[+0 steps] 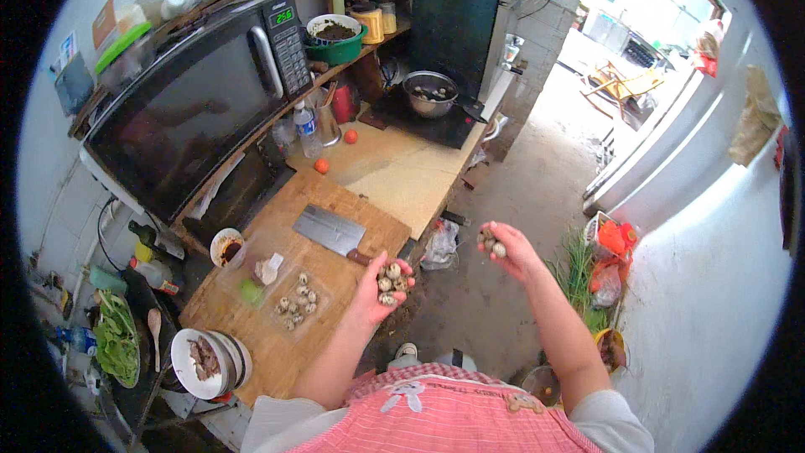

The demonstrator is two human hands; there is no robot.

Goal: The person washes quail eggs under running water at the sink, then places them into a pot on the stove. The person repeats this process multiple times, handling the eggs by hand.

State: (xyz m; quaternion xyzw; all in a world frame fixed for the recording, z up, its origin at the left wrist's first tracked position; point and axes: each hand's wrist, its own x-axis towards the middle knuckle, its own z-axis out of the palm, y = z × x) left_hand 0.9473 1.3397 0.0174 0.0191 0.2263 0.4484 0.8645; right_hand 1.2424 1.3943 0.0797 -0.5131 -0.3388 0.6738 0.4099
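Observation:
Several speckled quail eggs (391, 283) rest in my left hand (372, 292), palm up with the fingers curled around them, beside the cutting board's edge. My right hand (514, 250) holds a few more quail eggs (490, 243) in its fingers, out over the floor. On the wooden cutting board (251, 333), more quail eggs (297, 303) sit in a clear plastic tray. A cleaver (328, 228) lies flat behind my left hand, its handle close to my fingertips. Farther back, a metal pot (430, 100) with some eggs in it stands on a black induction cooktop (412, 123).
Two small tomatoes (321, 166) lie near a plastic bottle (307, 129). Stacked bowls (195, 362) with meat stand at the board's near left corner, and a sauce bowl (227, 245) by its left edge. A microwave (188, 113) fills the shelf above. Green onions (572, 277) lie by the right wall.

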